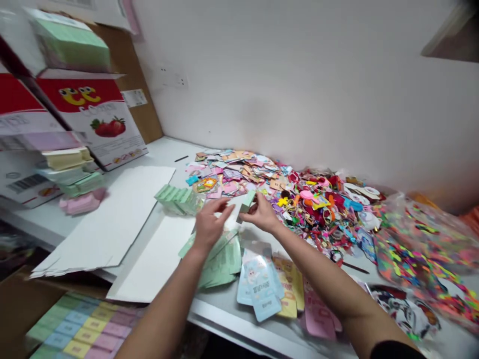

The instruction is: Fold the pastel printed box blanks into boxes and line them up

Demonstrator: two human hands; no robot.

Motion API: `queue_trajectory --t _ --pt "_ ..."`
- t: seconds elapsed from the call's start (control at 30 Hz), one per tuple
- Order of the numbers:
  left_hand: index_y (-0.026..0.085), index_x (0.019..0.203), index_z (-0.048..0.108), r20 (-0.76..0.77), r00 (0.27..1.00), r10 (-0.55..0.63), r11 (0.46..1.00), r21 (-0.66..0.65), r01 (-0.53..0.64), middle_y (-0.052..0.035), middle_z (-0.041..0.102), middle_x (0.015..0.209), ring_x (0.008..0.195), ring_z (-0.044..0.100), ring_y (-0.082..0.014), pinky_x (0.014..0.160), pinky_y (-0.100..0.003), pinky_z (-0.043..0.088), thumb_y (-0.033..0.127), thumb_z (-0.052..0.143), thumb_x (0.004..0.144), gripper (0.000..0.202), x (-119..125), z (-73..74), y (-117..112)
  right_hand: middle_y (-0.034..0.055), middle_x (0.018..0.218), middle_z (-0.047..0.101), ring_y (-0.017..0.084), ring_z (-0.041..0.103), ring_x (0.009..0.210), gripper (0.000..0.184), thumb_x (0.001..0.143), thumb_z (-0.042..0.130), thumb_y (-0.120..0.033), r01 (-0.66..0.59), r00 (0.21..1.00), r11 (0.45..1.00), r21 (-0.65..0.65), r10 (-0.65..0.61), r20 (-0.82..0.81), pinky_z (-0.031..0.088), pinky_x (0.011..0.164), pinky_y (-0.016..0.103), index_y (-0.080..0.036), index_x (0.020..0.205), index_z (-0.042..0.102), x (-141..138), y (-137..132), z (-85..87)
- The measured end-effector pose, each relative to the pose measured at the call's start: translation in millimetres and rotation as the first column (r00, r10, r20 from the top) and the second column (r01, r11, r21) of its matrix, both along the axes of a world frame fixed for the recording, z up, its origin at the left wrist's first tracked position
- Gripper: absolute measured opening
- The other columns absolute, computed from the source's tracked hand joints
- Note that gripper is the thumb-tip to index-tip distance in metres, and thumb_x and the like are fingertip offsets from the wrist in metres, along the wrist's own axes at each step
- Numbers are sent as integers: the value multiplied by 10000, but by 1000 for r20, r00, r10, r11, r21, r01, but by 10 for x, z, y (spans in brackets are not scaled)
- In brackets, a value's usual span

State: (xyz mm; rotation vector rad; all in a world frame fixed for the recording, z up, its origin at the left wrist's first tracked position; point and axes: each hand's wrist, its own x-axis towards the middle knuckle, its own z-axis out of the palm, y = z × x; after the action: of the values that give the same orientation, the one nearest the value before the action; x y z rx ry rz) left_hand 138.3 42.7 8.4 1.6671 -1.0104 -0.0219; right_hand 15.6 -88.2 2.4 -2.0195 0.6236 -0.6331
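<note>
Between thumb and fingers, my right hand (262, 213) grips a small green box (247, 201), held upright above the table. My left hand (212, 223) is just left of it, thumb and fingers apart, with nothing visible in it. Beneath my hands lies a loose pile of flat green cartons (222, 264). A row of green boxes (177, 199) stands beyond my left hand. Closer to the table edge are blue packets (260, 284), yellow packets (289, 289) and pink packets (318, 314), partly covered by my right forearm.
Paper cards (239, 169) and a heap of colourful trinkets (318, 204) spread along the wall. Plastic bags (422, 254) lie at right. White cardboard sheets (112, 224) and strawberry-printed cartons (101, 119) occupy the left. Below the edge, a carton holds rows of pastel boxes (82, 326).
</note>
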Motion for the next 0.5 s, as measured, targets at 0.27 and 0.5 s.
queue_trajectory --t 0.27,0.5 --pt "174 1315 346 61 873 484 784 412 -463 -149 500 1285 1174 497 -284 924 -395 443 571 729 543 948 1805 -684 832 2 885 621 159 620 734 651 522 809 -369 -235 971 964 122 238 -9 495 637 278 -188 1036 455 1351 41 -202" --pt "263 1305 302 -32 966 256 869 446 -215 -79 600 1171 1060 591 -257 863 -354 478 454 738 579 868 2051 -776 632 14 936 626 173 613 759 645 516 791 -306 -268 956 963 36 271 -110 492 674 296 -180 1060 468 1861 110 -502"
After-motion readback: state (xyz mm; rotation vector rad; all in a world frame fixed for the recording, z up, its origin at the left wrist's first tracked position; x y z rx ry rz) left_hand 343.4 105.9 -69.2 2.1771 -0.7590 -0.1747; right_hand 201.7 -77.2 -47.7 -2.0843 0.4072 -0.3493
